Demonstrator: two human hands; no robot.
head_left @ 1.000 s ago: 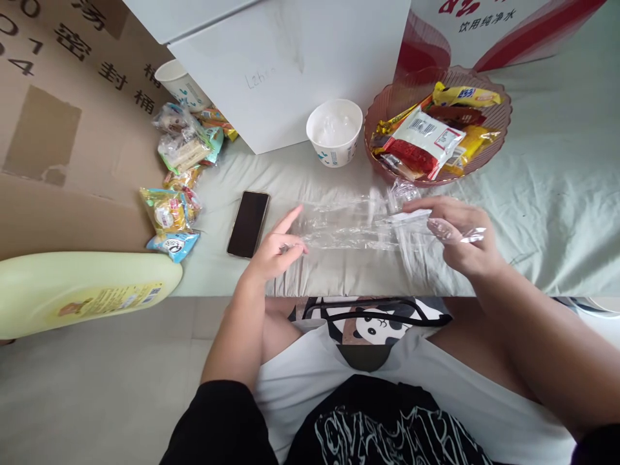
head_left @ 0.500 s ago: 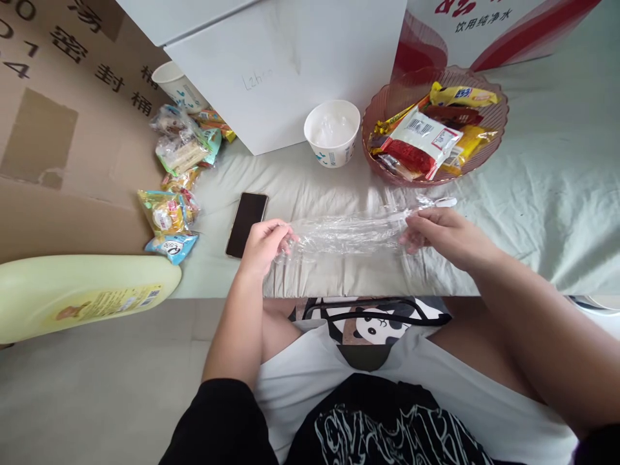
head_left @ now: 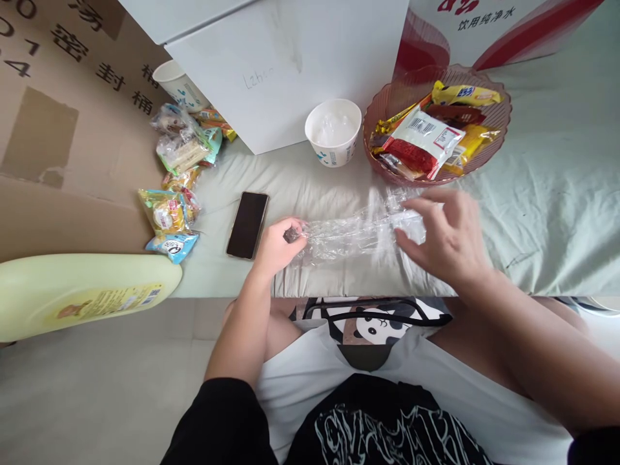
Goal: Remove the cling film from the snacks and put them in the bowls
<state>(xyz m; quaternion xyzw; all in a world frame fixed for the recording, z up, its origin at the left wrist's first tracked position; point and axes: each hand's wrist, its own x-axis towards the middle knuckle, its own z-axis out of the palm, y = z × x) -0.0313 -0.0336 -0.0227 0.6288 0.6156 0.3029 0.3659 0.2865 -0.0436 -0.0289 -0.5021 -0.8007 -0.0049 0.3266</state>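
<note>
Clear plastic film (head_left: 346,240) lay stretched lengthwise near the front edge of the pale green sheet (head_left: 547,213): crinkled, shiny, see-through, denser toward its right end. Left hand (head_left: 279,248) had the left end pinched between thumb and finger. Right hand (head_left: 448,239) was at the other end, thumb and forefinger spread apart; couldn't tell if they touched it. Sheet was wrinkled. Smartphone (head_left: 247,226), screen dark, sat just beside the left hand. Farther back: white paper bowl (head_left: 335,155), pink fluted bowl (head_left: 501,139) of snack packets (head_left: 429,139). Behind those, white cabinet (head_left: 314,55) and red-and-white carton (head_left: 479,39).
</note>
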